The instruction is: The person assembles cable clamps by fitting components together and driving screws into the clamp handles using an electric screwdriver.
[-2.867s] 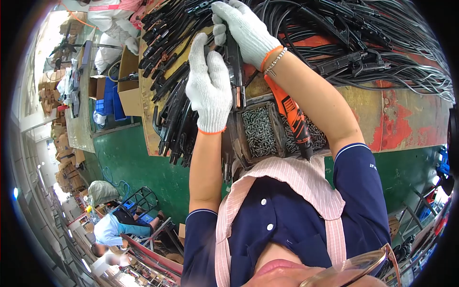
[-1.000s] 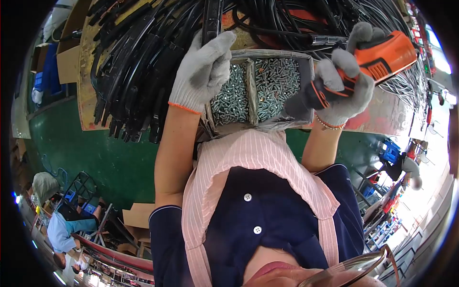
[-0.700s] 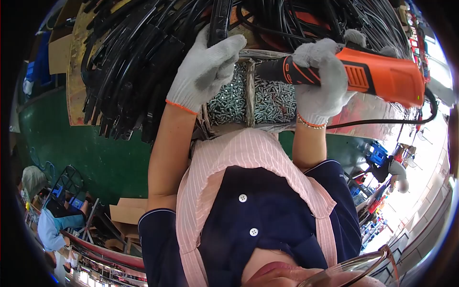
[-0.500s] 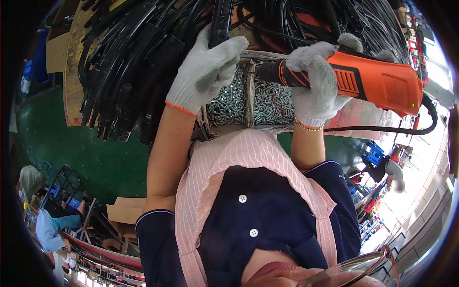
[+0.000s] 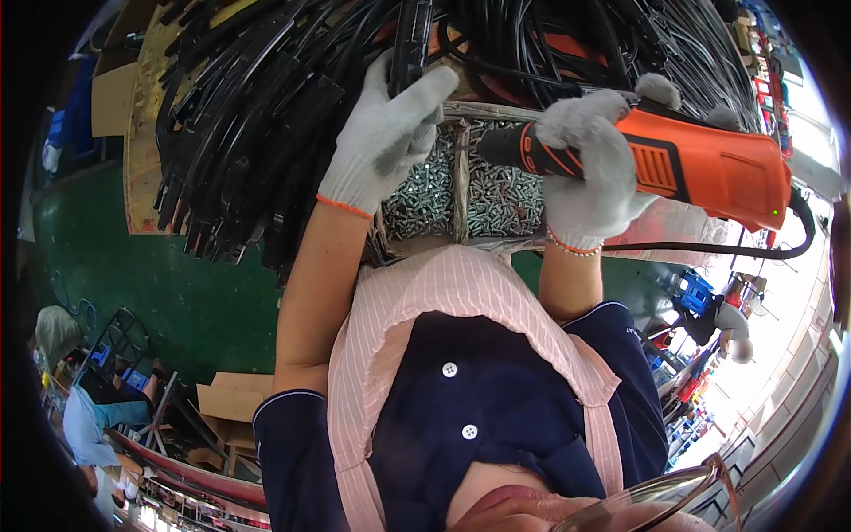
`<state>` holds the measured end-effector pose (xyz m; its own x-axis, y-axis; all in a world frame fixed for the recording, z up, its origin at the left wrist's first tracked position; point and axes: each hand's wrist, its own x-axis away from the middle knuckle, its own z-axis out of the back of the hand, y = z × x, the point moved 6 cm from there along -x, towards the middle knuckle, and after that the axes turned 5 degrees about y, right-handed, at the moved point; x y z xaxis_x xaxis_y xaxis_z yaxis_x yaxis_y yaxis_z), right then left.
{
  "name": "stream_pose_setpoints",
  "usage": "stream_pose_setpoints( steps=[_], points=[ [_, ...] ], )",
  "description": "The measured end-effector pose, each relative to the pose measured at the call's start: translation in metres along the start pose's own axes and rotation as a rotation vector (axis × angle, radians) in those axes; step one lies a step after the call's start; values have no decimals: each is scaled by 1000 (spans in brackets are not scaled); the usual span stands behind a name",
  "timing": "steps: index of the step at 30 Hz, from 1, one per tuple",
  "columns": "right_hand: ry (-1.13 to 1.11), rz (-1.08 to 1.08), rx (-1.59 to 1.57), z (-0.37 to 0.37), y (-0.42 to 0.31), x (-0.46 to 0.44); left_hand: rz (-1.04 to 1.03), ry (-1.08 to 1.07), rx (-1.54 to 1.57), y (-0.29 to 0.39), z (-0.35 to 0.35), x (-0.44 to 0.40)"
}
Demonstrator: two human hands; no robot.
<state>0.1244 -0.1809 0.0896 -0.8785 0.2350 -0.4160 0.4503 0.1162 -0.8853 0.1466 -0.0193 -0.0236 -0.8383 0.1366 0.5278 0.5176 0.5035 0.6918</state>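
My left hand (image 5: 377,142), in a white knit glove with an orange cuff, is closed around the lower end of a long black bar-like part (image 5: 412,40). In my right hand (image 5: 589,160), also gloved, lies an orange electric screwdriver (image 5: 709,168) with a black front end pointing left. Its tip is hidden or too dark to make out. Below and between the hands sits a box of small silver screws (image 5: 421,199), split in two by a worn divider (image 5: 461,182). The screwdriver's nose is over the right compartment.
Black cables and bar-like parts (image 5: 239,151) are heaped at the left, with more black cables (image 5: 691,53) at upper right. The screwdriver's black cord (image 5: 691,248) loops beneath it. Cardboard boxes (image 5: 235,399) stand lower left. Other people (image 5: 93,426) are in the background.
The orange screwdriver and my right hand have shifted slightly right and down. My left hand has moved a little, still gripping the black part.
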Motion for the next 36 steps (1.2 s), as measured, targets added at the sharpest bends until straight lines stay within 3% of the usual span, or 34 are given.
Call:
stream_pose_setpoints(
  steps=[4,7,11,16,19,23,32,36],
  points=[
    [123,-67,-286,5,-19,-6,120,79,58,-9,3,-1],
    [69,-78,-452,16,-26,-17,79,49,33,-11,6,0],
    [159,-57,-698,19,-19,-26,98,59,119,-8,6,2],
    [249,-28,-556,19,3,-34,53,-32,201,-4,6,0],
    [247,-99,-746,8,14,-39,54,-32,246,2,1,4],
    [270,-136,-705,10,25,-36,65,-111,289,1,3,1],
    [350,-91,-532,9,22,-33,60,-113,154,0,1,3],
    [361,-85,-471,7,18,-30,110,-13,151,-8,6,-1]
  ],
)
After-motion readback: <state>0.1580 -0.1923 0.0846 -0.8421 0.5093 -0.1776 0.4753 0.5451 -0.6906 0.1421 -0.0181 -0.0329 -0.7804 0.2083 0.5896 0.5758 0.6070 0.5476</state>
